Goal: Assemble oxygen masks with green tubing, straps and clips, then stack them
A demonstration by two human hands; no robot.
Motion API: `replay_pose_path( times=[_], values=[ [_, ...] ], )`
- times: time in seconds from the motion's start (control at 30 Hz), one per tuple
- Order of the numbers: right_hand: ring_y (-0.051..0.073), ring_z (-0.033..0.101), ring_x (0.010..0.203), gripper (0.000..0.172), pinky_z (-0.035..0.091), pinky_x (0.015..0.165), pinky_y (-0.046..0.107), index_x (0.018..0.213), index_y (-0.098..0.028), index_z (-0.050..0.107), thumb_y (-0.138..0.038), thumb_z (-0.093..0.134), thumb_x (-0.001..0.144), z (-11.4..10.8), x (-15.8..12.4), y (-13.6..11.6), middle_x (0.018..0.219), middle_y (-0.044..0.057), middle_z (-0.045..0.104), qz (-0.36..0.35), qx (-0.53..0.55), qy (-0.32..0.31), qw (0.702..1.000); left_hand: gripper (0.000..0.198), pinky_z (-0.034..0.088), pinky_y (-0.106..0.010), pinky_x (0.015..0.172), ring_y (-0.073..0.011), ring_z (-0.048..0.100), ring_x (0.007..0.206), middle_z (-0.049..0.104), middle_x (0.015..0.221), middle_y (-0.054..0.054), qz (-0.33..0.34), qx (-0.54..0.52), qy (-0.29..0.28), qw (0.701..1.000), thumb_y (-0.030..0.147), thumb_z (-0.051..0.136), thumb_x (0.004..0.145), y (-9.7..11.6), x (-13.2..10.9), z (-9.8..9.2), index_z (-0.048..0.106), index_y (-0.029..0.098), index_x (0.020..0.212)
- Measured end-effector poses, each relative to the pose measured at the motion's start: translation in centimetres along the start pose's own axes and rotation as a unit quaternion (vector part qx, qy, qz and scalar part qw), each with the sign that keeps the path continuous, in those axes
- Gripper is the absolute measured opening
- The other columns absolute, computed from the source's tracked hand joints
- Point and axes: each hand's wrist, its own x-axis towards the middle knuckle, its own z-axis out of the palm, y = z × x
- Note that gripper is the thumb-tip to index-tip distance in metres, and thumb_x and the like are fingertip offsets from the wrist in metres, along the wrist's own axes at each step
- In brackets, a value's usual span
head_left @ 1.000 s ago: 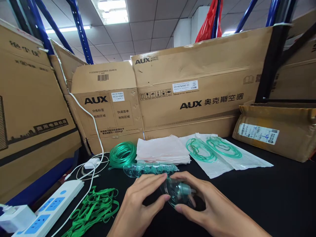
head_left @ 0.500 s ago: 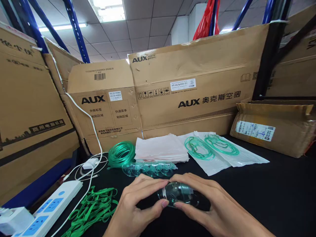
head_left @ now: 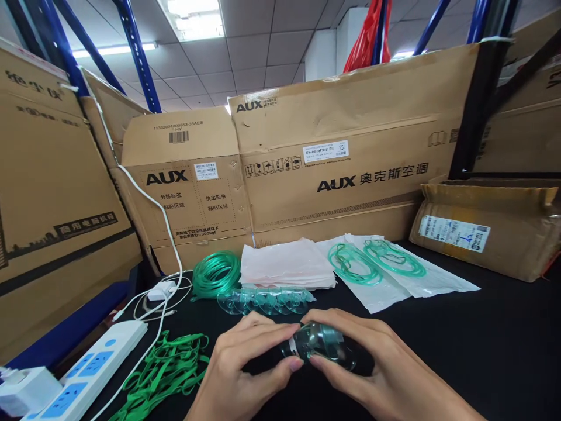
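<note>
Between my two hands is a clear greenish plastic face mask [head_left: 323,341], with a pale strip near its left end. My left hand [head_left: 249,362] pinches that left end between thumb and fingers. Around the mask's wider body, my right hand [head_left: 363,356] closes its thumb and fingers. Part of the mask is hidden behind the fingers. Just beyond the hands lies a row of nested clear green masks [head_left: 265,300]. A tangle of green elastic straps [head_left: 169,368] lies left of my left hand.
Behind the masks are a coil of green tubing [head_left: 216,273] and a stack of pale sheets [head_left: 284,264]. Packaged tubing [head_left: 355,263] lies on white bags to the right. A power strip [head_left: 94,365] with white cables sits left. Cardboard boxes [head_left: 333,210] wall the back.
Both hands stay at nearly the same spot with the same grip. The mask between them has turned or tilted slightly.
</note>
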Motion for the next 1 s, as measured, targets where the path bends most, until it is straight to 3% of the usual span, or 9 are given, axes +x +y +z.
replay_pose_path(
  times=[0.2, 0.33, 0.43, 0.53, 0.63, 0.83, 0.93, 1.0],
  values=[
    [0.025, 0.077, 0.099, 0.029, 0.061, 0.086, 0.027, 0.113, -0.033, 0.078, -0.036, 0.078, 0.084, -0.3, 0.3, -0.7, 0.110, -0.001, 0.081, 0.009, -0.021, 0.009, 1.000, 0.048, 0.060, -0.032, 0.079, -0.0188, 0.070, 0.089, 0.078, 0.109, -0.006, 0.028, 0.032, 0.005, 0.999, 0.008, 0.077, 0.086, -0.2, -0.3, 0.3, 0.067, 0.025, 0.130],
    [0.024, 0.076, 0.100, 0.024, 0.060, 0.083, 0.027, 0.111, -0.030, 0.076, -0.030, 0.069, 0.088, -0.4, 0.2, -1.4, 0.111, 0.000, 0.080, 0.022, -0.039, -0.022, 0.999, 0.042, 0.059, -0.033, 0.078, -0.0199, 0.068, 0.090, 0.078, 0.107, -0.009, 0.069, 0.056, 0.017, 0.996, 0.008, 0.074, 0.088, -0.4, -0.3, 0.7, 0.067, 0.018, 0.128],
    [0.023, 0.074, 0.103, 0.023, 0.058, 0.089, 0.028, 0.111, -0.029, 0.074, -0.029, 0.068, 0.089, -0.5, 0.0, -1.7, 0.113, 0.000, 0.079, 0.016, -0.048, -0.026, 0.998, 0.038, 0.058, -0.031, 0.076, -0.0182, 0.067, 0.086, 0.077, 0.098, -0.006, 0.047, 0.054, 0.018, 0.997, 0.008, 0.074, 0.088, -0.6, -0.3, 0.9, 0.068, 0.018, 0.124],
    [0.020, 0.075, 0.090, 0.012, 0.058, 0.078, 0.025, 0.097, -0.028, 0.072, -0.028, 0.062, 0.091, -0.6, 0.1, -1.9, 0.102, -0.001, 0.080, 0.017, -0.036, -0.036, 0.999, 0.040, 0.058, -0.030, 0.079, -0.0175, 0.069, 0.088, 0.077, 0.102, -0.005, 0.037, 0.023, 0.008, 0.999, 0.008, 0.074, 0.087, -0.6, -0.5, 1.1, 0.069, 0.020, 0.124],
    [0.019, 0.073, 0.081, 0.011, 0.056, 0.070, 0.025, 0.088, -0.027, 0.069, -0.030, 0.059, 0.093, -0.4, 0.2, -1.9, 0.092, -0.002, 0.079, 0.040, -0.027, -0.039, 0.998, 0.044, 0.058, -0.030, 0.082, -0.0175, 0.070, 0.091, 0.077, 0.106, -0.005, 0.028, 0.008, -0.005, 1.000, 0.007, 0.074, 0.087, -0.4, -0.8, 1.1, 0.067, 0.022, 0.127],
    [0.021, 0.074, 0.086, 0.009, 0.057, 0.075, 0.028, 0.094, -0.027, 0.070, -0.026, 0.062, 0.091, 1.4, -0.4, -1.3, 0.095, 0.000, 0.078, 0.048, -0.070, -0.068, 0.994, 0.041, 0.058, -0.027, 0.082, -0.0158, 0.068, 0.091, 0.076, 0.104, -0.003, -0.005, 0.046, -0.018, 0.999, 0.007, 0.070, 0.089, -0.1, -1.9, 0.1, 0.066, 0.024, 0.126],
    [0.024, 0.074, 0.102, 0.022, 0.059, 0.085, 0.029, 0.109, -0.031, 0.070, -0.022, 0.065, 0.089, 2.6, -1.9, 0.2, 0.109, 0.001, 0.078, 0.023, -0.101, -0.107, 0.989, 0.042, 0.057, -0.027, 0.082, -0.0161, 0.068, 0.092, 0.076, 0.105, -0.003, -0.015, 0.093, -0.036, 0.995, 0.007, 0.070, 0.087, -0.5, -4.2, -0.5, 0.063, 0.024, 0.124],
    [0.027, 0.071, 0.115, 0.035, 0.059, 0.094, 0.033, 0.121, -0.033, 0.067, -0.024, 0.067, 0.088, 3.3, -3.2, 1.6, 0.122, 0.002, 0.076, 0.001, -0.117, -0.101, 0.988, 0.040, 0.057, -0.029, 0.081, -0.0172, 0.069, 0.090, 0.076, 0.105, -0.001, -0.026, 0.134, -0.059, 0.989, 0.007, 0.070, 0.083, -0.8, -6.2, -0.9, 0.061, 0.025, 0.118]
  ],
)
